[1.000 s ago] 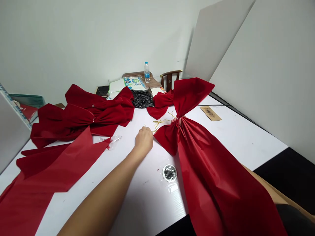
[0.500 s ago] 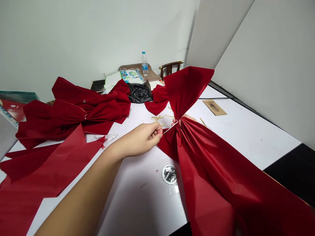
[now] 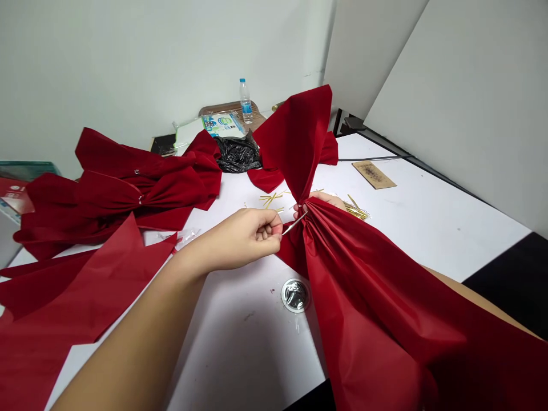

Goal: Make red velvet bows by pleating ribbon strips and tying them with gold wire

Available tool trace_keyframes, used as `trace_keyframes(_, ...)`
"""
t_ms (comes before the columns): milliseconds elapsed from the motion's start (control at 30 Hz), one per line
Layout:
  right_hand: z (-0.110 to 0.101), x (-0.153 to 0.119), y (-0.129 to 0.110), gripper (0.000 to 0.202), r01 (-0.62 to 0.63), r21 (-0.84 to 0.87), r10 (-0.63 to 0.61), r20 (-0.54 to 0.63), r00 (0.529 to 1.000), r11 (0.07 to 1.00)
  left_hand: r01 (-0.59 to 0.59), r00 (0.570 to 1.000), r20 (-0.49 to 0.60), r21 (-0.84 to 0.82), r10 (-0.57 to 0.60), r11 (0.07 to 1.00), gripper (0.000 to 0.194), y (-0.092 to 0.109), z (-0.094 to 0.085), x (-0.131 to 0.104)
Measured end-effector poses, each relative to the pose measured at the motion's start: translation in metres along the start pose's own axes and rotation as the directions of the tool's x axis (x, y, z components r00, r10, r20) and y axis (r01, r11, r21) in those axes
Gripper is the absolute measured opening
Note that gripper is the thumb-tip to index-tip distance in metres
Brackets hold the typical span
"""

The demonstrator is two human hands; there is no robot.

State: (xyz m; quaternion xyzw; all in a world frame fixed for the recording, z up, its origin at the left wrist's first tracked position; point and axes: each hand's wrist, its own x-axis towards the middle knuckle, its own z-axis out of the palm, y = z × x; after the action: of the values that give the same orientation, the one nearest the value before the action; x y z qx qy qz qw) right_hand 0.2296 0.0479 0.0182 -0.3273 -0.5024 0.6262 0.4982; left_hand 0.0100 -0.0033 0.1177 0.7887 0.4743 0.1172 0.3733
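My left hand (image 3: 261, 233) pinches one end of a thin twist tie (image 3: 295, 222), pulled taut toward the pinched middle of a red velvet bow (image 3: 355, 257). Behind that gathered waist my right hand (image 3: 327, 200) is closed around the cloth; most of its fingers are hidden. One loop of the bow stands up from the waist, and long tails spread down to the lower right. Gold twist ties (image 3: 269, 200) lie scattered on the white table (image 3: 248, 319) behind my hands, with a bundle of gold ties (image 3: 356, 210) just right of my right hand.
Gathered red bows (image 3: 137, 188) and flat red cloth (image 3: 85, 285) cover the left side. At the back are a black plastic bag (image 3: 237, 154), a water bottle (image 3: 245, 103) and a printed packet (image 3: 222, 124). A cardboard piece (image 3: 374, 174) lies right. A round metal fitting (image 3: 295, 295) is in the tabletop.
The bow's upper loop has swung left and stands more upright. More of my right hand and the bundle of gold ties now show. The view has shifted slightly.
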Motion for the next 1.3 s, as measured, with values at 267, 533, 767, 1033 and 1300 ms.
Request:
trace_keyframes(267,0.010,-0.011,-0.009,0.035,0.019,-0.030,-0.020,-0.017,1.000,0.999,-0.038,0.996,-0.080,0.027,0.040,0.999,0.005,0.001,0.006,0.002)
trace_keyframes(533,0.011,-0.012,-0.003,0.029,0.088,-0.169,-0.090,-0.007,0.996,0.982,-0.064,0.961,-0.268,0.016,0.066,0.998,0.008,0.005,0.022,0.008)
trace_keyframes(767,0.012,-0.012,0.001,0.036,0.087,-0.229,-0.091,-0.007,0.996,0.969,-0.117,0.903,-0.414,0.016,0.114,0.993,0.006,0.001,0.035,0.016)
trace_keyframes(1033,0.012,-0.010,0.000,0.037,0.020,-0.190,-0.019,0.006,1.000,0.982,-0.107,0.876,-0.473,0.003,0.096,0.994,0.004,-0.001,0.038,0.019)
trace_keyframes(1300,0.010,-0.009,0.000,0.036,-0.020,-0.121,0.026,0.046,0.999,0.992,-0.070,0.868,-0.490,0.034,0.078,0.997,0.005,0.000,0.037,0.018)
